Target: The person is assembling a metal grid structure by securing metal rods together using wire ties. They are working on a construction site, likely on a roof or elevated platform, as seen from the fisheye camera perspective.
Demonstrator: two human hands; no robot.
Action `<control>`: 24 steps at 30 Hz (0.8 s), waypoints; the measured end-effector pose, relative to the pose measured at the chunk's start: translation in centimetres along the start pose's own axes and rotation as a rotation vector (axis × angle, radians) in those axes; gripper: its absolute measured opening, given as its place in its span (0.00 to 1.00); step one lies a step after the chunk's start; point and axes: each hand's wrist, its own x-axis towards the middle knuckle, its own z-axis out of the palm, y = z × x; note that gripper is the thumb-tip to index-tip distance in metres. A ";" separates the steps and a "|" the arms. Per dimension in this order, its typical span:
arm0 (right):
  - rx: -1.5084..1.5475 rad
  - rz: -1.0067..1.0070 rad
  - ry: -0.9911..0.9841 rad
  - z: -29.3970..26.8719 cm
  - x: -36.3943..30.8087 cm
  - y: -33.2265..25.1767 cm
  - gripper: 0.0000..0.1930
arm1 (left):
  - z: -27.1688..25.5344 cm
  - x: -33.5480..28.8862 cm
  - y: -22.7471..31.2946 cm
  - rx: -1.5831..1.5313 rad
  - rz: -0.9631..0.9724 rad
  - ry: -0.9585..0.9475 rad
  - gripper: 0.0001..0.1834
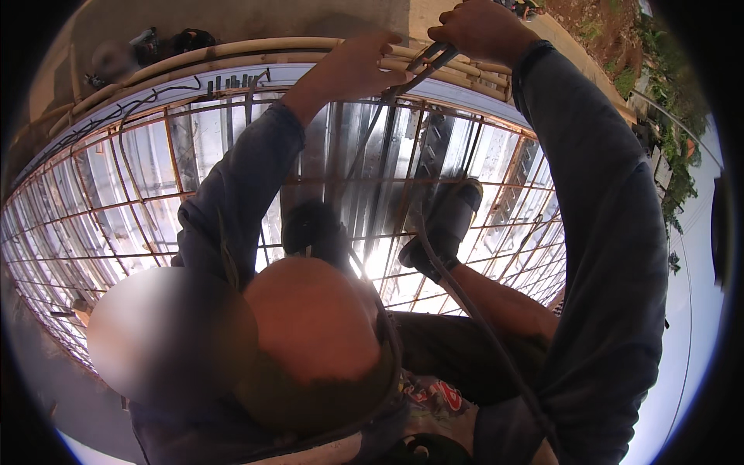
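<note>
My right hand (488, 32), at the top of the head view, is closed round a dark tool with two long arms (431, 67); its exact kind is hard to make out. The tool slants down and left from the fist. My left hand (350, 65) is beside its lower end, fingers stretched out and apart; whether a fingertip touches it I cannot tell. Below both hands lies a grid of rusty reinforcing bars (174, 151) over shiny ribbed metal sheets (372, 147). A dark cable (477, 314) runs past my legs.
My shoes (453, 221) rest on the bar grid. Bamboo poles (232, 48) and a pale metal edge (167, 91) border the deck's far side. Beyond and below are a person (147, 46) on the ground and, at right, an earth bank (585, 27) with plants. A blurred round patch covers the lower left.
</note>
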 end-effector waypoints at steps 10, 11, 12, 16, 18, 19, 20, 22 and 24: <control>0.868 0.353 -0.960 -9.9 -3.2 -3.5 0.16 | 7.7 0.1 8.8 0.105 0.092 0.145 0.39; 0.692 0.306 -0.846 -11.2 -4.0 -3.7 0.13 | 7.6 0.5 8.7 0.097 0.088 0.161 0.31; 0.456 0.260 -0.492 -9.9 -4.9 -4.8 0.11 | 7.4 0.8 8.3 0.103 0.086 0.155 0.27; -0.167 0.119 0.369 -4.7 -8.1 -6.0 0.09 | 5.5 3.4 7.2 -0.016 0.140 0.072 0.17; -0.169 0.098 0.399 -2.8 -7.0 -5.3 0.09 | 4.8 3.6 6.2 -0.022 0.156 -0.043 0.19; -0.148 0.105 0.362 -2.4 -7.0 -4.8 0.09 | 5.6 3.2 6.8 -0.035 0.145 0.086 0.19; -0.127 0.111 0.326 -2.3 -7.0 -4.1 0.08 | 6.7 2.5 7.7 -0.048 0.131 0.217 0.20; -0.060 0.147 0.235 -3.1 -6.2 -4.2 0.07 | 8.4 1.4 8.3 -0.013 0.087 0.401 0.20; 0.021 0.212 0.107 -4.6 -5.6 -5.6 0.06 | 9.5 0.9 8.4 0.074 0.046 0.503 0.21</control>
